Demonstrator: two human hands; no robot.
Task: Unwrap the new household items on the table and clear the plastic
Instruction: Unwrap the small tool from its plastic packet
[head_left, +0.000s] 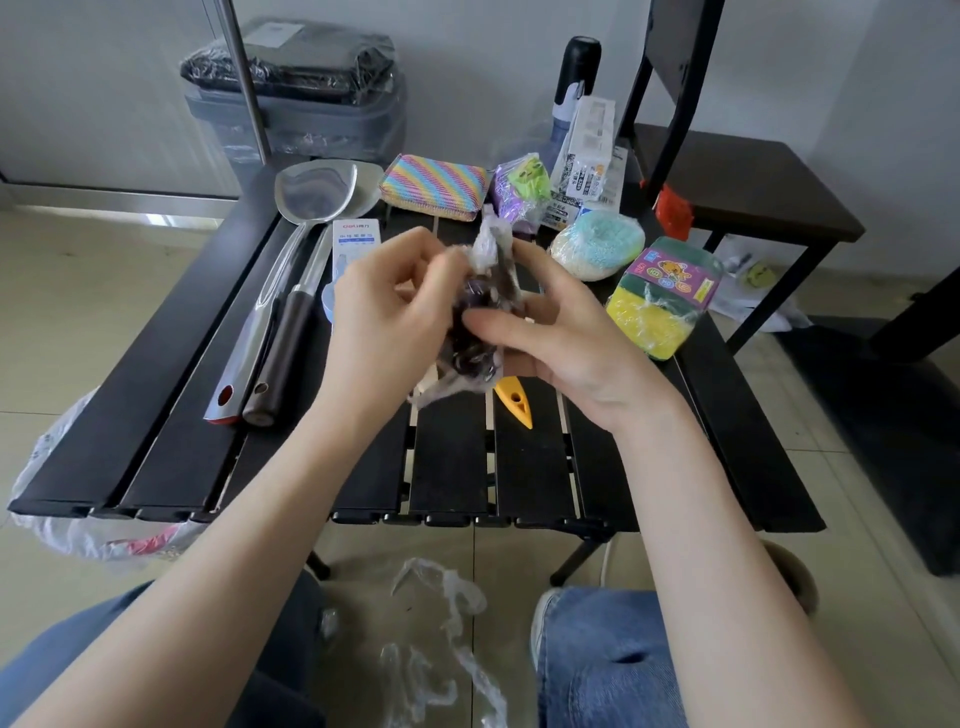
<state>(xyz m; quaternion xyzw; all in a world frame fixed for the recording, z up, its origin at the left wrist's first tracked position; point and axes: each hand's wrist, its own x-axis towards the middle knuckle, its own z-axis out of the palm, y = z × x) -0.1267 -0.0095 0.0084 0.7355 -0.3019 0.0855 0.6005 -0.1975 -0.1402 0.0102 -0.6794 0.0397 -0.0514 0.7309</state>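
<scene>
Above the middle of the black slatted table (447, 467), both hands hold a small dark item in crinkled clear plastic (480, 312). My left hand (387, 317) pinches the wrap near its top. My right hand (558, 332) cups and grips the bundle from the right. What the dark item is cannot be made out. Still wrapped on the table are a yellow-green sponge pack (662, 296), a pale blue-white scrubber ball (597, 244) and a purple-green packet (519, 192). A rainbow-striped sponge (434, 184) lies at the back.
Two metal spatulas (283, 291) and a white carded packet (353, 249) lie at the left. A yellow plastic piece (514, 402) sits under my hands. Loose clear plastic (441, 639) lies on the floor between my knees. A white bag (62, 499) hangs at the table's left; a dark chair (727, 176) stands at the right.
</scene>
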